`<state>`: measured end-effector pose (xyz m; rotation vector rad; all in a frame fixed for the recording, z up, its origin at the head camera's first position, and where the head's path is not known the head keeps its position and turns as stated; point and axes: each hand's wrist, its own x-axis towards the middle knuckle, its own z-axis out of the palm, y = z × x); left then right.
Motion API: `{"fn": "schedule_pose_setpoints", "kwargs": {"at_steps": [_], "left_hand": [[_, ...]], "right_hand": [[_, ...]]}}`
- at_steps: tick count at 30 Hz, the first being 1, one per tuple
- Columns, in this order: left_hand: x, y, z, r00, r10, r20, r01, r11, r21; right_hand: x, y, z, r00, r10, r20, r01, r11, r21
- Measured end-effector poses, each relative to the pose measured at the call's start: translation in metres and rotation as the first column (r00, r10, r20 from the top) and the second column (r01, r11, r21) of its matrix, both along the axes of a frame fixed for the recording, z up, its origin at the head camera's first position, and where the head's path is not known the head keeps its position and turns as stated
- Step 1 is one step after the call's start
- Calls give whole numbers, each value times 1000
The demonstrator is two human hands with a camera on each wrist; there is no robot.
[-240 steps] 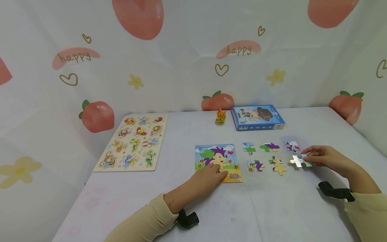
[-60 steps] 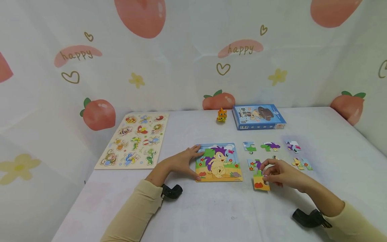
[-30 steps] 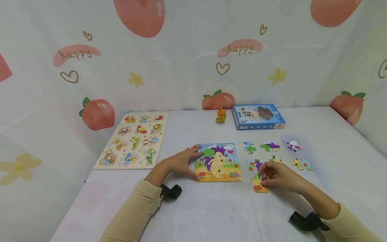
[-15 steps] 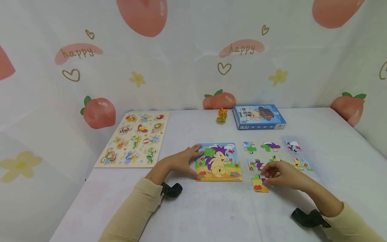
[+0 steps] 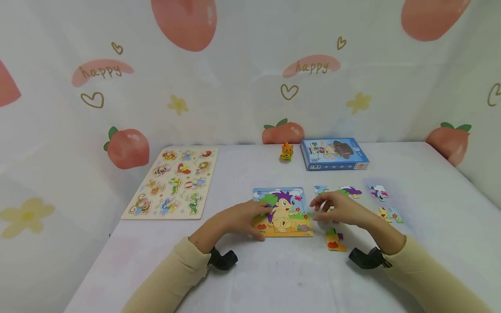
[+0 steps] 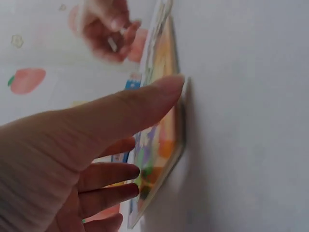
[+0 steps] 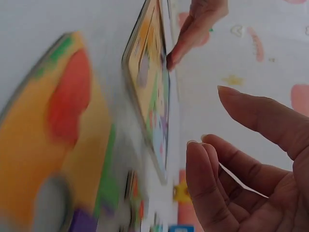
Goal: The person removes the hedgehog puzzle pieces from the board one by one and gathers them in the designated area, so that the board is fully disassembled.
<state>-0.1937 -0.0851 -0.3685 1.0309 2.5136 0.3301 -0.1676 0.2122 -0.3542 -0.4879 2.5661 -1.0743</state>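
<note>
The hedgehog puzzle board (image 5: pixel 283 217) lies flat at the middle of the table. My left hand (image 5: pixel 240 219) reaches over its left side, thumb near the front edge and fingers spread in the left wrist view (image 6: pixel 104 121). Close to the board's right edge hovers my right hand (image 5: pixel 342 208), fingers loosely bent, nothing between them in the right wrist view (image 7: pixel 246 169). A jigsaw piece with red rocks (image 5: pixel 333 244) lies below that hand. Other jigsaw pieces lie beyond it: a purple-spiked one (image 5: pixel 351 191), a face piece (image 5: pixel 378 192) and a flower piece (image 5: pixel 392 214). My right hand hides some pieces.
A wooden insect peg board (image 5: pixel 172 182) lies at the left. Toward the back stand a small orange figurine (image 5: pixel 287 151) and a blue box (image 5: pixel 334 154). A white cloth printed with peaches hangs behind the table.
Earlier my right hand laid down the flower piece, then the red-rock piece. It has since let go and moved up and left toward the board. My left hand has shifted right over the board.
</note>
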Motion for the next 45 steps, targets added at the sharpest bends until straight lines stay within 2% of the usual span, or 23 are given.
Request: {"fn": "schedule_pose_setpoints", "kwargs": {"at_steps": [4, 10, 13, 19, 22, 34, 45], "left_hand": [[7, 0, -2, 1000, -6, -21, 6, 1000, -12], [9, -2, -4, 997, -32, -68, 33, 999, 12], [9, -2, -3, 997, -33, -68, 34, 999, 14], [10, -2, -1, 998, -31, -61, 32, 999, 26], [10, -2, -1, 997, -31, -65, 33, 999, 24], [8, -1, -2, 998, -22, -58, 23, 1000, 15], [8, 0, -1, 999, -15, -51, 16, 1000, 18]], "right_hand": [[-11, -23, -3, 998, 59, 31, -58, 998, -19], [-24, -50, -9, 990, 133, 40, -133, 991, -14], [-28, -59, -11, 989, 140, 45, -140, 990, -14], [-29, -69, -14, 981, 133, 144, -127, 991, -48], [-28, -72, -15, 977, 143, 160, -139, 990, -39], [-26, -74, -17, 979, 163, 125, -165, 986, 11], [-22, -74, -9, 985, 164, 59, -169, 981, 94]]}}
